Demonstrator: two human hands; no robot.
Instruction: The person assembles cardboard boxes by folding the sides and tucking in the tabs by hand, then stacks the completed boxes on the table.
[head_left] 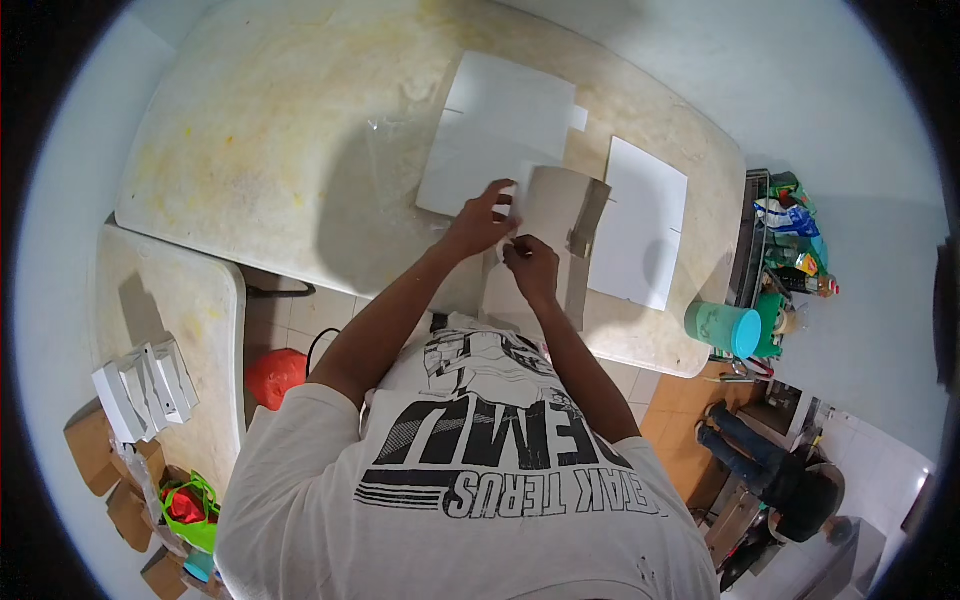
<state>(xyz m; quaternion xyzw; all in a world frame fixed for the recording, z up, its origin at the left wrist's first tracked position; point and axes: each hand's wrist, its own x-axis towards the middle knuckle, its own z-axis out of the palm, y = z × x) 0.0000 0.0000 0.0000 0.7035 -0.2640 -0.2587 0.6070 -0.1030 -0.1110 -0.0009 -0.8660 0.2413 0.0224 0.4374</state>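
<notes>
A partly folded cardboard box [563,205], grey-brown on its inner side, stands in front of me at the table's near edge, with bent side panels. At its left side is my left hand [480,224], the fingers curved round a blurred white edge and the thumb low. Just right of it and nearer to me, my right hand [533,268] pinches the same side, its fingers closed together. The two hands almost touch. What lies between the fingertips is partly hidden.
White flat box sheets [505,120] lie beyond my hands, and another white sheet [640,225] lies right. A turquoise-lidded tub [725,330] stands at the table's right end. Folded white boxes [145,390] sit on the left table. A person [775,475] is at the far right.
</notes>
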